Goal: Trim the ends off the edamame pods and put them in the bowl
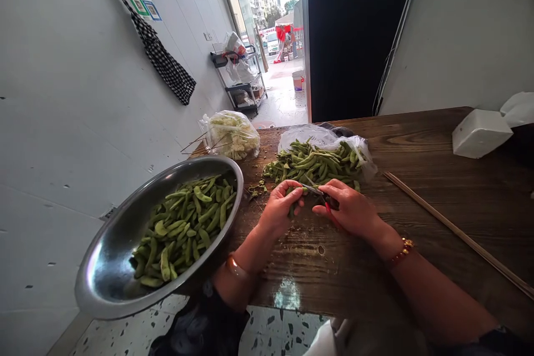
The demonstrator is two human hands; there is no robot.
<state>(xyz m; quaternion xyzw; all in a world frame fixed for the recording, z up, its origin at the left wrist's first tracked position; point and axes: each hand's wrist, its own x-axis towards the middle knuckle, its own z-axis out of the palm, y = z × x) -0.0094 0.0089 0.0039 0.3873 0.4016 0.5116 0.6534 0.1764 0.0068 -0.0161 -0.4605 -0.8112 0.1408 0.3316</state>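
Pinched in my left hand (285,204) is a green soybean pod (291,210), partly hidden by the fingers. My right hand (349,207) grips a pair of scissors (329,212) with red handles, its blades up against the pod's tip near the left fingertips. Just beyond both hands lies a heap of green pods (319,162), spread on and beside a clear plastic bag (311,134). To the left, a large steel bowl (109,245) holds many pods (183,228).
A bag of cauliflower (232,136) sits at the table's back left. Thin wooden sticks (453,228) lie along the right side of the wooden table (400,150). A white tissue pack (481,132) stands at the far right. Trimmings (256,190) are scattered near the bowl.
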